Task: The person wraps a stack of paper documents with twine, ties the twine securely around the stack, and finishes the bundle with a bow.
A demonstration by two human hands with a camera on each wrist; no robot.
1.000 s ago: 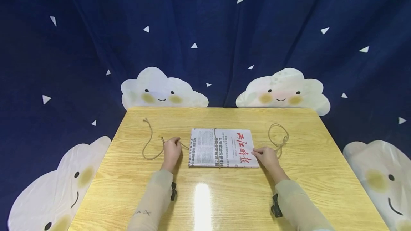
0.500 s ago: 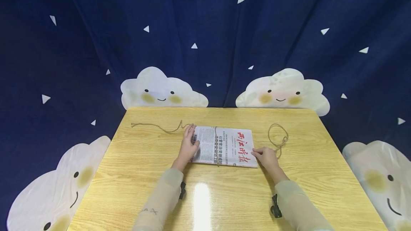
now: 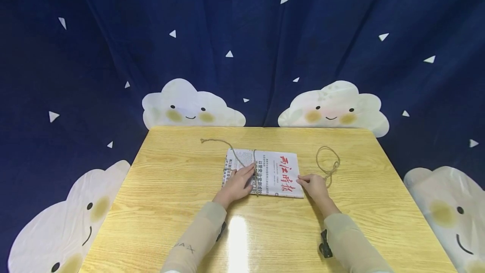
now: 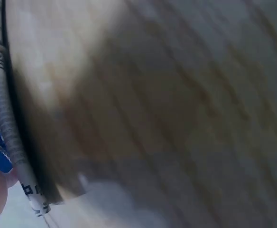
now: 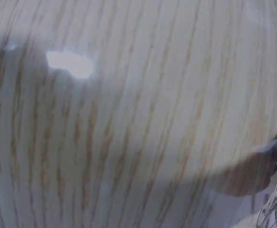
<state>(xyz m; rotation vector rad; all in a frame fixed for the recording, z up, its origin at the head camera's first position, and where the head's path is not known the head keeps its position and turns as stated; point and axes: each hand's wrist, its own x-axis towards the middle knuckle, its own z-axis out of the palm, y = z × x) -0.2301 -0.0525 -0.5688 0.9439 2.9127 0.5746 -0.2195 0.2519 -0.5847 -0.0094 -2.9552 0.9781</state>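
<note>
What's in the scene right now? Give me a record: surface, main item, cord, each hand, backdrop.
surface: wood-grain table
main item: folded newspaper, lying flat, red and black print
cord across item: crosswise cord, running from far edge to near edge
cord, left: loose cord end, from table across newspaper to left hand
cord, right: cord loop on table, beyond newspaper
left hand: over newspaper, fingers at the cord; pinch unclear
right hand: pinches newspaper's right edge
backdrop: dark blue curtain, clouds and white triangles
</note>
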